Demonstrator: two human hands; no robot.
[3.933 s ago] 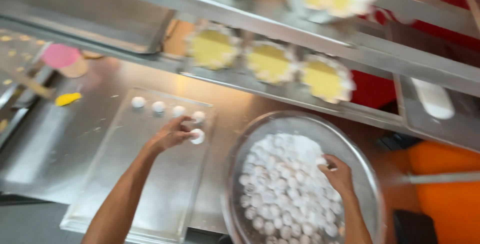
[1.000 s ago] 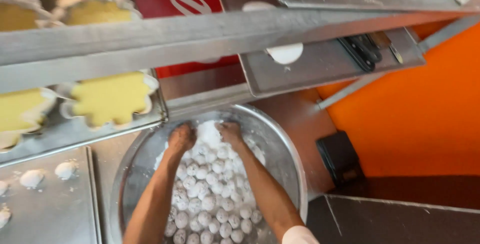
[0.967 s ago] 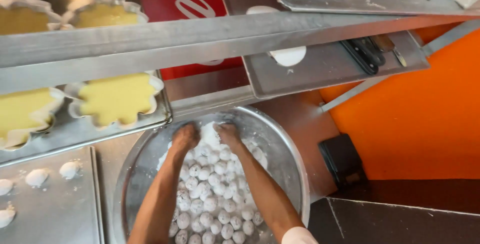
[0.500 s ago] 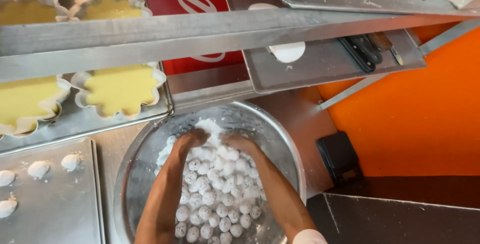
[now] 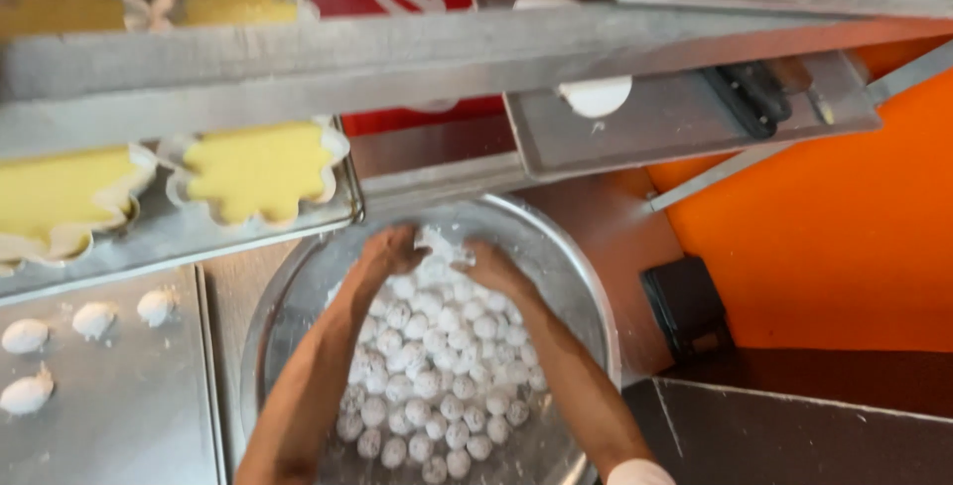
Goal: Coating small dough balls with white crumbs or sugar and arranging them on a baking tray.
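Note:
A wide round metal bowl (image 5: 581, 277) holds several small white flour-dusted dough balls (image 5: 437, 386). My left hand (image 5: 382, 252) and my right hand (image 5: 491, 267) are both down in the far part of the bowl, fingers curled into the heap of balls and loose flour. Whether either hand grips a ball is hidden by the knuckles. Left of the bowl lies a flat metal tray (image 5: 119, 406) with several white balls (image 5: 94, 319) set in a row.
A metal shelf bar (image 5: 417, 53) crosses overhead. Yellow cakes in paper cases (image 5: 258, 169) sit on a tray at the upper left. Another tray (image 5: 685, 118) with a white piece and a dark tool is at the upper right. An orange wall (image 5: 834, 237) stands on the right.
Earlier my left hand was at the flat tray by a ball while the right was in the bowl. Both hands now dig in the bowl's far side, moving slightly nearer.

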